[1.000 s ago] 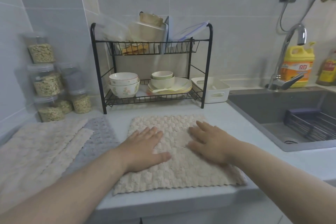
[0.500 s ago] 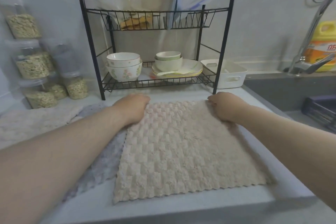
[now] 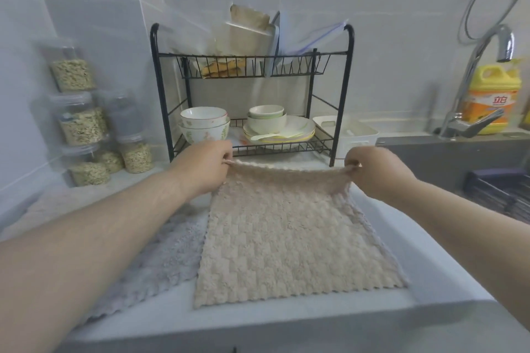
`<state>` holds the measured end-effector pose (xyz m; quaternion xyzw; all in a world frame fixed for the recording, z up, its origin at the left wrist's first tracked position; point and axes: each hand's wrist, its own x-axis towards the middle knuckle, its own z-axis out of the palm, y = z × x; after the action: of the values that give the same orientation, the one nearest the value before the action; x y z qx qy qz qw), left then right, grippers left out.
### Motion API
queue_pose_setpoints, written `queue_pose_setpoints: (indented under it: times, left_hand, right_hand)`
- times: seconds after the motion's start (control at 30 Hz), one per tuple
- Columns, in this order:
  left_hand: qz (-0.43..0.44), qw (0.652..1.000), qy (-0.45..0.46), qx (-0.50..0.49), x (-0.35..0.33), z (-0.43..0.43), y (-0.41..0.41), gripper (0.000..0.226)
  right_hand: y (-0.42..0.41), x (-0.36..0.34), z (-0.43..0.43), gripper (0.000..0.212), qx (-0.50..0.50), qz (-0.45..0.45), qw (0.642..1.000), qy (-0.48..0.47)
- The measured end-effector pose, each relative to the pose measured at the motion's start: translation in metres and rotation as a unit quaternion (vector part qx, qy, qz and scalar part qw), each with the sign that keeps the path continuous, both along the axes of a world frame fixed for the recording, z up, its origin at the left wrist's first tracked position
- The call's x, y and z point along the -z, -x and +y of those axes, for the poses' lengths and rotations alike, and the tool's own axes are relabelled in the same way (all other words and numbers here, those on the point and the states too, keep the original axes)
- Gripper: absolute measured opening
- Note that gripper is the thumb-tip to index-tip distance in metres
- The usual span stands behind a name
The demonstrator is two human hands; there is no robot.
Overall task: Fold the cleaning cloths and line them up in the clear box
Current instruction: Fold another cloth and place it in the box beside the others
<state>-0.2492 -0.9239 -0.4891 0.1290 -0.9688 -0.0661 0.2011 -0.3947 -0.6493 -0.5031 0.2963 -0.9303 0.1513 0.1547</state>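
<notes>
Head view. Gripping the beige cloth [image 3: 286,238] by its two far corners: left hand [image 3: 205,169] pinching the far-left corner, right hand [image 3: 375,172] the far-right one, fingers and thumb of each curled tight on the fabric. Far edge raised off the counter [image 3: 286,315] and stretched between the hands with a slight sag in the middle. Near part lying flat, scalloped near edge just short of the counter's front edge. Left side overlapping a grey cloth [image 3: 166,258] spread flat beside it, partly under the left forearm. Open counter to the right of the beige cloth, as far as the sink [image 3: 447,157]. Only a narrow strip of bare counter between the raised edge and the rack [image 3: 348,80].

Writing only on the yellow bottle [image 3: 493,94] behind the tap [image 3: 484,60]: orange label with two red characters on a white patch, too blurred to read with certainty.

Straight beyond the hands, the black wire rack, close to the knuckles, with bowls [image 3: 203,123] and plates [image 3: 286,132] on the lower shelf and bags and flat items on the upper one. White tub [image 3: 358,135] just right of the rack. Stacked jars [image 3: 77,123] of grain against the left wall, well apart from the hands
</notes>
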Motion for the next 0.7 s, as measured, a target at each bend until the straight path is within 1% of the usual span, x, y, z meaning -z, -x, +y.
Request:
queue_pose_setpoints:
  times: [0.1,0.23,0.33,0.37,0.43,0.5,0.57,0.7]
  left_hand:
    - [0.006,0.997,-0.071,0.013,0.001,0.017,-0.033,0.02]
    - [-0.004,0.995,-0.102,0.016,0.015,0.036,-0.074,0.022]
    - [-0.026,0.993,-0.117,0.012,0.031,0.056,-0.102,0.018]
    - [-0.043,0.993,-0.11,0.014,0.038,0.061,-0.11,0.016]
    - [-0.074,0.993,-0.086,0.022,0.05,0.07,-0.125,0.015]
    - [-0.086,0.994,-0.064,0.031,0.058,0.075,-0.136,0.017]
    - [-0.074,0.995,-0.057,0.034,0.063,0.079,-0.145,0.017]
    - [-0.023,0.997,-0.067,0.028,0.07,0.085,-0.156,0.018]
  right_hand:
    - [-0.034,0.001,0.025,0.014,-0.005,-0.026,0.999,0.033]
    - [-0.077,0.011,0.054,0.012,-0.019,-0.063,0.993,0.101]
    - [-0.104,0.025,0.07,0.013,-0.018,-0.098,0.985,0.142]
    - [-0.11,0.032,0.074,0.013,-0.022,-0.106,0.985,0.135]
    - [-0.12,0.043,0.08,0.016,-0.031,-0.107,0.99,0.083]
    - [-0.125,0.05,0.082,0.022,-0.03,-0.103,0.993,0.055]
    - [-0.128,0.055,0.083,0.023,-0.022,-0.096,0.992,0.073]
    - [-0.135,0.058,0.083,0.019,-0.023,-0.085,0.991,0.101]
